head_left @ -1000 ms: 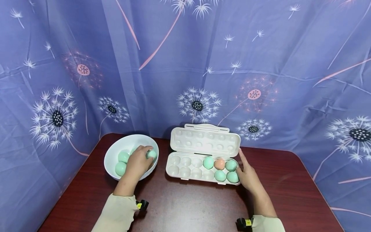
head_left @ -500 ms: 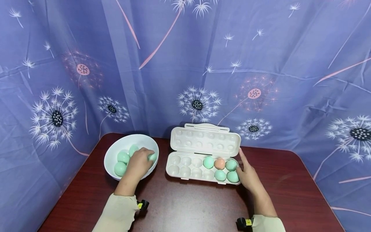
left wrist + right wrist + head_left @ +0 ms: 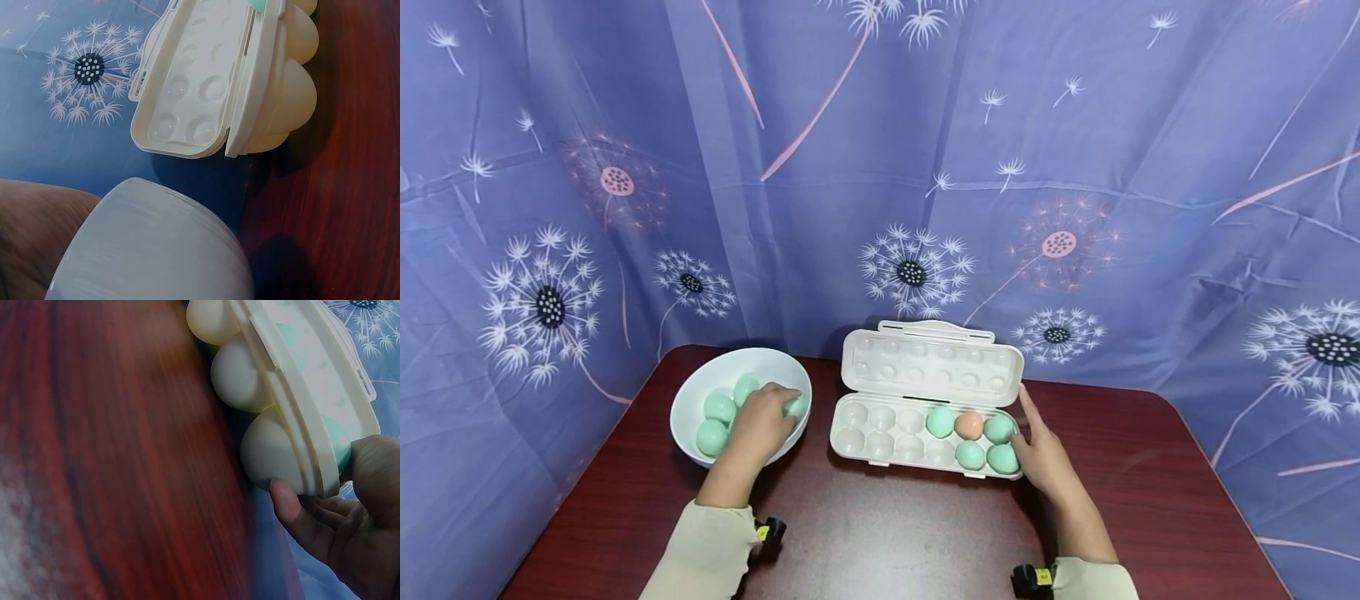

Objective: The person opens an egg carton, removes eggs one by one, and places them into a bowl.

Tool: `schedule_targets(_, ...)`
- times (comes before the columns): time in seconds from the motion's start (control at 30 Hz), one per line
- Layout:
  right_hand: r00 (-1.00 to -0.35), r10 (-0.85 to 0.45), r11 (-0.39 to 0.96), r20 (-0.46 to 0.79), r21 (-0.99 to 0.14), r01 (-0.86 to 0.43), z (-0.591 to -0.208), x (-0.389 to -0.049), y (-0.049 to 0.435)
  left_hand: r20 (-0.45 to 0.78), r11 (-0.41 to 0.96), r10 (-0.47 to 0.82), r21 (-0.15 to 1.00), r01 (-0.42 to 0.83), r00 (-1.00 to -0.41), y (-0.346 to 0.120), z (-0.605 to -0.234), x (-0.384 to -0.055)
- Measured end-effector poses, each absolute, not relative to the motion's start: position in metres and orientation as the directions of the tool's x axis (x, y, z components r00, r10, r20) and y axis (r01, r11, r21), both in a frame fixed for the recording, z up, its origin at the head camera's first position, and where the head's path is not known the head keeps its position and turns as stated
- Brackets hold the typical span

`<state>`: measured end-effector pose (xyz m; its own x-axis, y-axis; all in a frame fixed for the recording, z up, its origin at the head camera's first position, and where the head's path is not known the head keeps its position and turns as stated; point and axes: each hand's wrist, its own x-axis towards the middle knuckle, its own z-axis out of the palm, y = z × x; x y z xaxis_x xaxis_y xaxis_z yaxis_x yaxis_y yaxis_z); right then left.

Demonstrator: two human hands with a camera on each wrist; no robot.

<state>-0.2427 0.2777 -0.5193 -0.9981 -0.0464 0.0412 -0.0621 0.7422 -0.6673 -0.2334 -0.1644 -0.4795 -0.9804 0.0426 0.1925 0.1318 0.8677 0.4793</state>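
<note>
My left hand (image 3: pixel 762 427) reaches into a white bowl (image 3: pixel 688 392), its fingers and thumb around a green egg (image 3: pixel 793 407) at the bowl's right side. Several other green eggs (image 3: pixel 720 407) lie to the left of the hand. An egg carton (image 3: pixel 880 450) with its lid raised stands right of the bowl. Its right end holds several green eggs (image 3: pixel 970 455) and one orange egg (image 3: pixel 968 425). My right hand (image 3: pixel 1047 457) grips that end, and in the right wrist view the fingers (image 3: pixel 286 501) curl against the underside. The bowl wall hides the left fingers in the left wrist view.
Both bowl and carton sit toward the back of a dark red wooden table (image 3: pixel 895 542). Behind and beside it hangs a blue curtain (image 3: pixel 820 275) with dandelion prints, close to the raised carton lid (image 3: pixel 932 367).
My left fingers have sunk slightly over the green egg, covering more of it, and another green egg shows more fully beside the hand. The right hand and carton have stayed put.
</note>
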Motion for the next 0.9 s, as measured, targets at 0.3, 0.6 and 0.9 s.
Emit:
schedule_targets(0.3,-0.997,-0.051,0.744,0.053,-0.664,-0.073,-0.520,-0.242,0.278,0.277,0.835,-0.036,0.536,0.123,-0.960,-0.158,-0.468,-0.229)
schedule_targets(0.6,-0.997,-0.050,0.744,0.059,-0.664,-0.077,-0.520,-0.242,0.279,0.371,0.771,-0.026,0.598,0.218,-0.928,-0.134,-0.458,-0.225)
schedule_targets(0.9,-0.997,-0.054,0.741,0.059,-0.666,-0.080,-0.520,-0.243,0.278,0.428,0.747,0.118,0.556,0.365,-0.896,-0.109,-0.458,-0.219)
